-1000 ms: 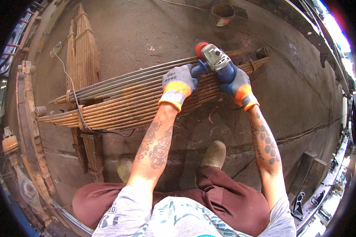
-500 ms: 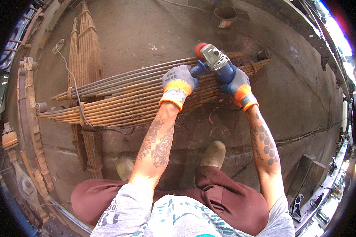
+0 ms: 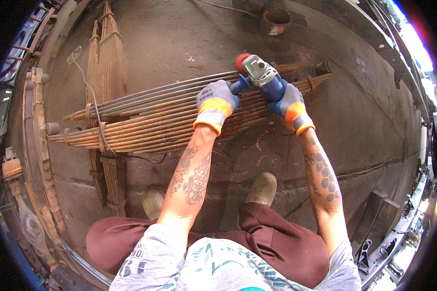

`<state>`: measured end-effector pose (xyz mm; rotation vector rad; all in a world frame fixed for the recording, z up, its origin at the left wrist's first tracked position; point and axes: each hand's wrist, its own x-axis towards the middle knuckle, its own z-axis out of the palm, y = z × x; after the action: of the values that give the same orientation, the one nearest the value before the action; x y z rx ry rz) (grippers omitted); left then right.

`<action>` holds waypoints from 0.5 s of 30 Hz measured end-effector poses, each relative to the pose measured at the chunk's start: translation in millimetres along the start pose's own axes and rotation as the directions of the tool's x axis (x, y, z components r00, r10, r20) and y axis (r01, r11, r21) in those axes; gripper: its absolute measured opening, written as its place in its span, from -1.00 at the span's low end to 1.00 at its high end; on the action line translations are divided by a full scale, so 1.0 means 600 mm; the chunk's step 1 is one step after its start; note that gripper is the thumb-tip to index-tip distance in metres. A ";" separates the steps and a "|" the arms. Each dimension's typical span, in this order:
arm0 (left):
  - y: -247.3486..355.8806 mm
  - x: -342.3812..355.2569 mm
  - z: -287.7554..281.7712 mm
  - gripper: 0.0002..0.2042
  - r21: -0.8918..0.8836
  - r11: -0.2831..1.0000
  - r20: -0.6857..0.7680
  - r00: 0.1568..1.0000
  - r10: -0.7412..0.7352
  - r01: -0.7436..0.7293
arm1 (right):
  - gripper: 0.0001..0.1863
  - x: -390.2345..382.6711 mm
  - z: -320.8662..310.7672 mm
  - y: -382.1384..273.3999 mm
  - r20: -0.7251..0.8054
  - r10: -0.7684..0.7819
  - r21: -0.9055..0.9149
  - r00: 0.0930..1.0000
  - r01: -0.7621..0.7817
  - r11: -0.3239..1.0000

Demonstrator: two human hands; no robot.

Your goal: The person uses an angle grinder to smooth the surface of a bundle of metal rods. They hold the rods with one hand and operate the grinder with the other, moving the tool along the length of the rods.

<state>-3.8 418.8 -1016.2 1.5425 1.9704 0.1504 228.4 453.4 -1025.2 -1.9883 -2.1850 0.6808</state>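
An angle grinder (image 3: 263, 76) with a blue body, a silver gear head and a red wheel is held in both gloved hands. My left hand (image 3: 216, 99) wraps round its blue side handle, and my right hand (image 3: 290, 104) grips the body at the rear. The red wheel (image 3: 241, 62) sits at the far edge of a rusty leaf spring stack (image 3: 145, 128); whether it touches the steel I cannot tell. Several leaves at the far side of this stack look bare and grey, the nearer ones brown with rust. Gloves hide both sets of fingertips in part.
More rusty leaf springs (image 3: 104, 58) lie crosswise under the left end of the stack. A power cord (image 3: 96, 104) runs over it there. A rusty metal cup (image 3: 276, 22) stands at the far side. Dark blocks (image 3: 376, 218) lie at the right, long rusty bars (image 3: 34, 145) at the left.
The grinder and both hands have shifted slightly to the left. My grip on it is unchanged.
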 end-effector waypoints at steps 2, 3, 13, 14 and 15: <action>0.004 -0.003 -0.002 -0.70 -0.015 1.000 0.003 1.000 -0.006 0.006 | -0.37 -0.002 -0.004 -0.001 -0.001 0.003 -0.002 1.000 -0.003 1.000; 0.005 -0.004 -0.003 -0.70 -0.021 1.000 0.005 1.000 -0.009 0.009 | -0.37 -0.002 -0.006 -0.001 -0.001 0.004 -0.002 1.000 -0.004 1.000; 0.004 -0.017 -0.002 -0.69 -0.022 0.999 -0.002 0.999 -0.034 0.034 | -0.40 0.000 -0.001 0.002 0.005 -0.013 -0.025 1.000 0.013 1.000; 0.005 -0.017 -0.004 -0.69 -0.018 0.999 0.005 1.000 -0.030 0.030 | -0.41 0.001 -0.001 0.004 0.006 -0.012 -0.026 1.000 0.012 1.000; 0.006 -0.016 -0.004 -0.69 -0.015 1.000 0.012 1.000 -0.025 0.025 | -0.41 0.001 -0.001 0.007 0.007 -0.010 -0.028 1.000 0.010 1.000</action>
<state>-1.1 411.6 -1008.8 1.5058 1.9737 0.1447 232.4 454.4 -1026.8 -1.9898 -2.2189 0.6609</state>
